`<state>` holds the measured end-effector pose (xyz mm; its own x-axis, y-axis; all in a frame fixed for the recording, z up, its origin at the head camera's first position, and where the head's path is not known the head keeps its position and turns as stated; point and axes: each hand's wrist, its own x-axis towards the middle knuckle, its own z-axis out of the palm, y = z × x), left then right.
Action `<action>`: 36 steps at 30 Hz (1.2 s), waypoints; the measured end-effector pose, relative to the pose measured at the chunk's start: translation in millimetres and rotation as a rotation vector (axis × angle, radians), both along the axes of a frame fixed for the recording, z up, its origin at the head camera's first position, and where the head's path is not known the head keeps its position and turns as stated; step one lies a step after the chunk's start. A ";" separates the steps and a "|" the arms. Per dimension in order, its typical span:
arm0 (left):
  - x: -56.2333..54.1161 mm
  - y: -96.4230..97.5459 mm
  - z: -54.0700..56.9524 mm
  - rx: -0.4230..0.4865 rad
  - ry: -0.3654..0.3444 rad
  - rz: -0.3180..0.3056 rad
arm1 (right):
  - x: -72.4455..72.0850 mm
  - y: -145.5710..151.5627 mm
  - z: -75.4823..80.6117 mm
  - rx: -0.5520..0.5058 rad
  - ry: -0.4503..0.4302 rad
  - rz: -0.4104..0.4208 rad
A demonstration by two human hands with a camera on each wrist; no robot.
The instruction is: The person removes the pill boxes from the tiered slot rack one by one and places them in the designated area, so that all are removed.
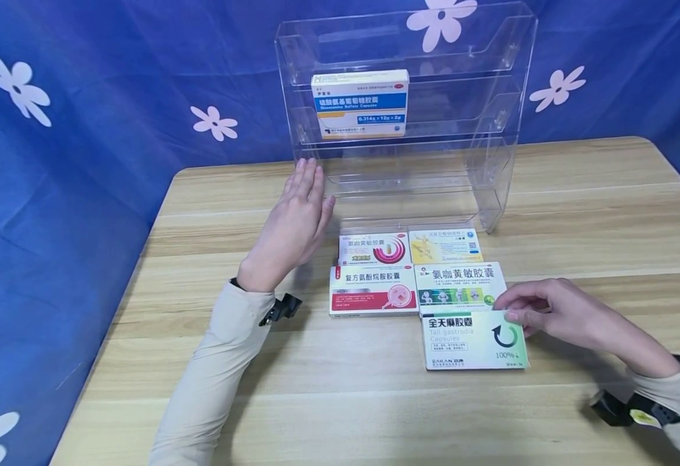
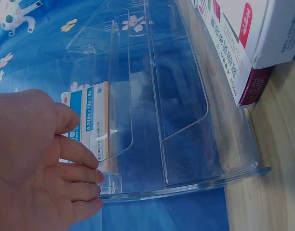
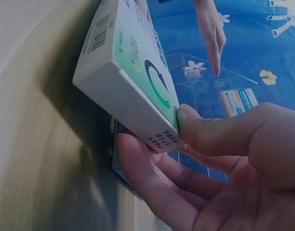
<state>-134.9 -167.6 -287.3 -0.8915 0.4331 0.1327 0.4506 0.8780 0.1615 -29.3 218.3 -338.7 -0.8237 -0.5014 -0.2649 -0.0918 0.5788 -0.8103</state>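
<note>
At the front of a group of medicine boxes lies a green-and-white capsule box (image 1: pixel 468 349). My right hand (image 1: pixel 570 317) pinches its back right corner; in the right wrist view, thumb and forefinger hold the end of this green-and-white box (image 3: pixel 147 86). My left hand (image 1: pixel 293 223) is at the left side of a clear plastic display rack (image 1: pixel 494 188), its fingers extended and together. From the left wrist, the hand (image 2: pixel 51 163) appears beside the tiers, fingers loosely bent with nothing in them. A blue-and-white capsule box (image 1: pixel 360 110) stands in the rack's tier.
Directly behind the pinched box are a red-and-white box (image 1: pixel 372 298) and a white box with a green strip (image 1: pixel 459 281). Nearer the rack lie a pink-and-white box (image 1: pixel 375 249) and a yellow-and-white box (image 1: pixel 445 247). A blue flowered curtain (image 1: pixel 113 84) hangs behind the wooden table (image 1: pixel 340 421).
</note>
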 end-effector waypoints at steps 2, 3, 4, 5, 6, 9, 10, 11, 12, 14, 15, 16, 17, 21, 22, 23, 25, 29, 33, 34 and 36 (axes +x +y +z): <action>0.1 0.0 -0.2 0.004 0.003 0.000 | -0.5 0.9 -0.2 -0.001 0.010 0.014; 0.1 0.0 -0.3 0.005 0.005 0.000 | -0.6 1.0 -0.2 0.001 0.013 0.016; 0.1 0.1 -0.4 0.007 0.008 -0.001 | -0.6 0.9 -0.1 0.008 0.013 0.014; 0.1 0.1 -0.5 0.009 0.012 -0.003 | -0.4 0.4 0.1 0.019 0.013 0.009; 0.1 0.2 -0.6 0.011 0.015 -0.004 | 0.0 -0.4 0.6 0.038 0.023 -0.001; -0.1 0.0 -1.2 0.015 0.021 -0.008 | 2.8 -4.3 2.4 0.138 0.095 -0.028; -0.1 0.0 -1.4 0.017 0.023 -0.009 | 4.4 -6.0 3.1 0.177 0.139 -0.034; -0.1 0.0 -1.5 0.017 0.024 -0.010 | 6.2 -7.7 4.1 0.215 0.185 -0.041; -0.2 -0.1 -1.7 0.016 0.025 -0.010 | 8.2 -9.5 5.2 0.248 0.233 -0.050; -0.4 0.2 -1.9 0.016 0.025 -0.013 | 13.3 -13.6 7.6 0.302 0.334 -0.070; -0.6 0.3 -1.9 0.016 0.026 -0.014 | 16.0 -15.5 8.6 0.318 0.392 -0.079; -0.7 0.4 -2.0 0.016 0.027 -0.014 | 18.5 -17.2 10.1 0.323 0.436 -0.088; -0.8 0.4 -2.0 0.015 0.028 -0.014 | 20.9 -18.8 11.5 0.328 0.479 -0.092; -1.0 0.4 -2.0 0.015 0.021 -0.007 | 28.1 -24.4 12.5 0.360 0.603 -0.063; -0.7 0.2 -1.8 0.015 0.019 -0.004 | 29.2 -25.6 12.2 0.370 0.606 -0.043; -0.5 0.2 -1.6 0.013 0.019 -0.003 | 30.4 -27.0 11.6 0.384 0.599 -0.023; -0.3 0.5 -1.2 0.013 0.021 -0.005 | 32.5 -29.5 9.6 0.395 0.558 0.016; -0.8 1.4 -1.5 0.013 0.019 -0.009 | 35.7 -31.9 5.9 0.427 0.503 0.054; -1.0 1.7 -1.7 0.012 0.013 -0.005 | 42.4 -34.5 3.7 0.435 0.541 0.105; -1.1 1.7 -1.7 0.012 0.014 -0.003 | 45.0 -36.6 2.5 0.437 0.568 0.131; -1.2 1.5 -1.8 0.010 0.018 -0.002 | 51.3 -41.9 -0.6 0.441 0.639 0.187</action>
